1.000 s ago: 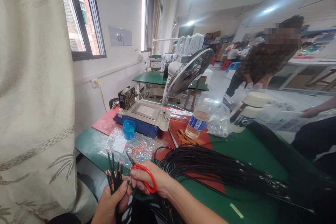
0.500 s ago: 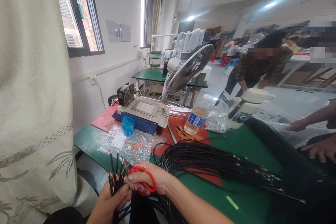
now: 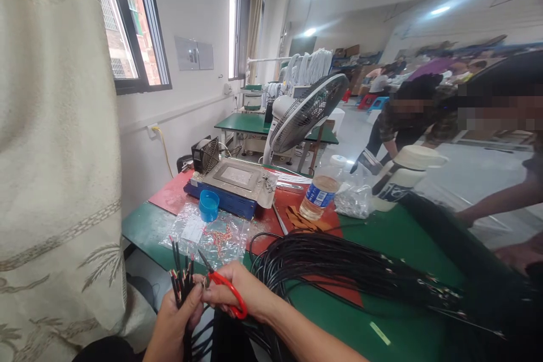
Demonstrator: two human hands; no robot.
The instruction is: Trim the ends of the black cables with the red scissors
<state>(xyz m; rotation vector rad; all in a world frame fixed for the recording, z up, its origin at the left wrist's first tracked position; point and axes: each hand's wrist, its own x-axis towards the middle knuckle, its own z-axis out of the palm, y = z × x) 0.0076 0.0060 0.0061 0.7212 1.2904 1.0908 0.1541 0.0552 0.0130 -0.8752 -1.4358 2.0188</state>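
Note:
My left hand (image 3: 176, 319) is closed around a bunch of black cable ends (image 3: 181, 271) that stick up at the table's near edge, their stripped tips showing red and pale. My right hand (image 3: 237, 294) grips red-handled scissors (image 3: 224, 288), blades pointing up-left toward those tips. A large bundle of black cables (image 3: 348, 271) fans out to the right across the green table (image 3: 139, 226).
A clear bag of small parts (image 3: 212, 236), a blue cap (image 3: 208, 205), a flat machine on a blue base (image 3: 231, 184), a water bottle (image 3: 318, 195) and a fan (image 3: 305, 113) stand beyond. A curtain (image 3: 51, 153) hangs at left. Other people's arms (image 3: 500, 201) reach in at right.
The view has shifted slightly. My hands have stayed together on the cable ends and scissors. The people at right have moved closer, and one arm now stretches over the table's right side.

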